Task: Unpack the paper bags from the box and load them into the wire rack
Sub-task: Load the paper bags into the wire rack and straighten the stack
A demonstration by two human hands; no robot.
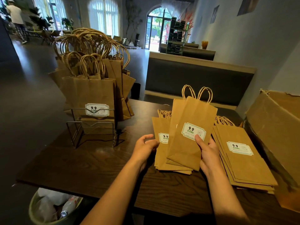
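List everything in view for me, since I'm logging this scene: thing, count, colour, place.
Held bags: a few, count unclear, brown, lifted over the table's middle.
Middle stack: brown bags, flat on the table under the held ones.
Right stack: brown bags, flat, beside the box.
Racked bags: many, brown, upright in and behind the rack.
Rack: one, grey wire, table's left.
Box: one, brown cardboard, table's right edge.
Table: one, dark wood.
Bin: one, green, on the floor at lower left.
Bench: one, dark, behind the table.
Person: one, far left background.
Left hand: touches the bags' left edge.
Right hand: grips the held bags.
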